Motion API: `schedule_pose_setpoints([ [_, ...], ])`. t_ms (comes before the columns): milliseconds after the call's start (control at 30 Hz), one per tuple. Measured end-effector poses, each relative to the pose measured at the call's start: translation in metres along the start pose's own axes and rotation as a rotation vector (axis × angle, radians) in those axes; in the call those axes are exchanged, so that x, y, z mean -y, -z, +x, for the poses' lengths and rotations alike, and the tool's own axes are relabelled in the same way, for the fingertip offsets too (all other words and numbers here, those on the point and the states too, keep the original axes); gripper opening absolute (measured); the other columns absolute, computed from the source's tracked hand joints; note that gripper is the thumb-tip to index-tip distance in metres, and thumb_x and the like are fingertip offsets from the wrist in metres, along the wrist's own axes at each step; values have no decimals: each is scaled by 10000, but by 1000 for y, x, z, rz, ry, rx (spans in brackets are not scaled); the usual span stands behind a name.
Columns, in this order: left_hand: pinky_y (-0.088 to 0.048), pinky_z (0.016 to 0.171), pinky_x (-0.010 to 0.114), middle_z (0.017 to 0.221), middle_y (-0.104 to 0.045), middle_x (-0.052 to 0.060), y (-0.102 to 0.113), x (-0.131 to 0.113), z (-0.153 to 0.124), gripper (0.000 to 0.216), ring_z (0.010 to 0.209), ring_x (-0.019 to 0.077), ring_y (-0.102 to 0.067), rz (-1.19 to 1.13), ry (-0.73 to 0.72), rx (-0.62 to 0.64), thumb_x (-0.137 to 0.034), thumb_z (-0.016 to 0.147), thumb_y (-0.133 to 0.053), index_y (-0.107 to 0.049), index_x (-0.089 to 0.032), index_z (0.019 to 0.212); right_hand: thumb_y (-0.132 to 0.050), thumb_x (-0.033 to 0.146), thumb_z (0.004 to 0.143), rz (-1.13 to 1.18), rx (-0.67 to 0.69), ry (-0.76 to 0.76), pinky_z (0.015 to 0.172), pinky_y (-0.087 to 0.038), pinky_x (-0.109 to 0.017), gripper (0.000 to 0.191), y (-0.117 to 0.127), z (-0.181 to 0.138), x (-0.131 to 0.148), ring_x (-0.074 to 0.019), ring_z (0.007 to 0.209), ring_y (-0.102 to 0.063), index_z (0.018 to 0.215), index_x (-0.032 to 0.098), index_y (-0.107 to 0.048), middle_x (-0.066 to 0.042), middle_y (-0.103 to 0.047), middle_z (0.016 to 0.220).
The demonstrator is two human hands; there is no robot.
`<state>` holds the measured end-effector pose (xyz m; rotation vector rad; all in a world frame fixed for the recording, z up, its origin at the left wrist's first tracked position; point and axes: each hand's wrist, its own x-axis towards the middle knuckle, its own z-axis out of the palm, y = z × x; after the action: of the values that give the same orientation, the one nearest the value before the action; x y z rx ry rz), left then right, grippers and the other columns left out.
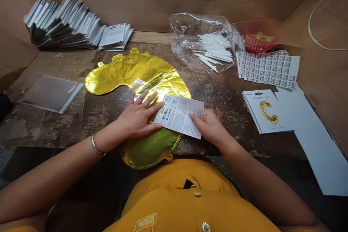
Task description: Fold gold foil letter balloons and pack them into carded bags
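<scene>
A gold foil balloon point(152, 65), flat and C-shaped, lies on the table in front of me, its lower end at the near edge. My left hand point(138, 116) lies flat with fingers spread over its middle, on a clear plastic sleeve point(138, 84) whose far part shows beyond the fingertips. My right hand point(210, 125) grips the right edge of a printed white card point(181, 114), thumb on top. The card rests above the foil, its left end touching or beside my left thumb and index finger. Whether the card is inside the sleeve I cannot tell.
Clear sleeves point(53, 92) lie at left. Packed cards point(65, 21) are stacked at back left. A plastic bag of white straws point(214, 49), a red basket point(259, 36) and sticker sheets point(269, 69) stand back right. Foil balloon cards point(268, 110) and white card strips point(318, 137) lie right.
</scene>
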<state>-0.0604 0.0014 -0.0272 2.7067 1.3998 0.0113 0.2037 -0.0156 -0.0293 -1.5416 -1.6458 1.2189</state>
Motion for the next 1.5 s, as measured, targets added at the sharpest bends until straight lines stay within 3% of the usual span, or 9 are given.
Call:
schedule_pose_setpoints([
  [133, 19, 1184, 543, 1598, -223, 128, -5, 6, 5, 924, 1481, 330, -142, -10, -107, 40, -757, 838, -422, -231, -179, 1532, -497, 357, 815, -64, -38, -23, 591, -491, -307, 422, 0, 3, -2, -241, 701, -641, 1034, 65, -710, -121, -720, 826],
  [300, -55, 1176, 568, 1598, -193, 159, -9, -8, 1, 890, 1483, 333, -138, -45, 15, 70, -713, 886, -374, -210, -122, 1530, -516, 337, 818, -161, -94, 12, 613, -486, -296, 330, -8, 3, 3, -237, 705, -650, 923, 107, -728, -113, -729, 811],
  [767, -53, 1174, 585, 1596, -233, 84, -9, 17, 15, 624, 1487, 306, -133, -67, -120, 91, -475, 977, -336, -243, -203, 1531, -594, 275, 722, 216, 95, -84, 662, -553, -325, 270, -19, 27, 8, -241, 767, -679, 879, 111, -741, -75, -742, 827],
  [867, -67, 1184, 579, 1559, -342, 67, 10, 13, 11, 567, 1483, 301, -159, -91, -58, -71, -461, 969, -389, -339, -248, 1492, -645, 345, 715, 307, 53, -96, 666, -565, -344, 308, -14, 25, 11, -251, 755, -690, 889, 106, -731, -79, -744, 817],
  [1033, -365, 1118, 481, 1351, -566, 81, 38, -38, -9, 440, 1330, 248, -464, -881, 538, -900, -469, 997, -346, -438, -288, 1387, -708, 506, 732, 506, -277, -40, 806, -582, -415, 473, -5, 6, 22, -293, 902, -705, 1018, 129, -703, -124, -744, 1024],
  [1100, -479, 1024, 445, 1176, -659, 97, 37, -63, -6, 445, 1167, 249, -603, -1472, 577, -894, -549, 912, -514, -565, -232, 1221, -701, 536, 751, 518, -336, 8, 852, -576, -420, 493, -7, -4, 29, -304, 980, -690, 1048, 142, -696, -134, -728, 1090],
  [1200, -553, 923, 412, 1000, -724, 92, 30, -85, 11, 460, 1009, 262, -678, -2030, 653, -792, -464, 683, -804, -649, -175, 1004, -685, 560, 771, 492, -144, 8, 779, -601, -400, 516, -7, -22, 34, -295, 948, -700, 1096, 159, -686, -130, -733, 1068],
  [1333, -572, 876, 380, 930, -751, 67, 19, -90, 27, 445, 891, 240, -704, -2147, 693, -922, -283, 545, -891, -691, -150, 919, -754, 509, 731, 510, 117, -115, 603, -610, -338, 412, 5, -43, 25, -218, 689, -707, 981, 184, -706, -77, -749, 847],
  [1500, -550, 898, 388, 988, -745, 91, 3, -109, 24, 375, 893, 229, -701, -2116, 570, -731, -328, 655, -844, -700, -136, 943, -821, 500, 649, 590, -57, -167, 516, -589, -276, 382, 2, -46, 13, -151, 499, -650, 709, 150, -680, -48, -700, 635],
])
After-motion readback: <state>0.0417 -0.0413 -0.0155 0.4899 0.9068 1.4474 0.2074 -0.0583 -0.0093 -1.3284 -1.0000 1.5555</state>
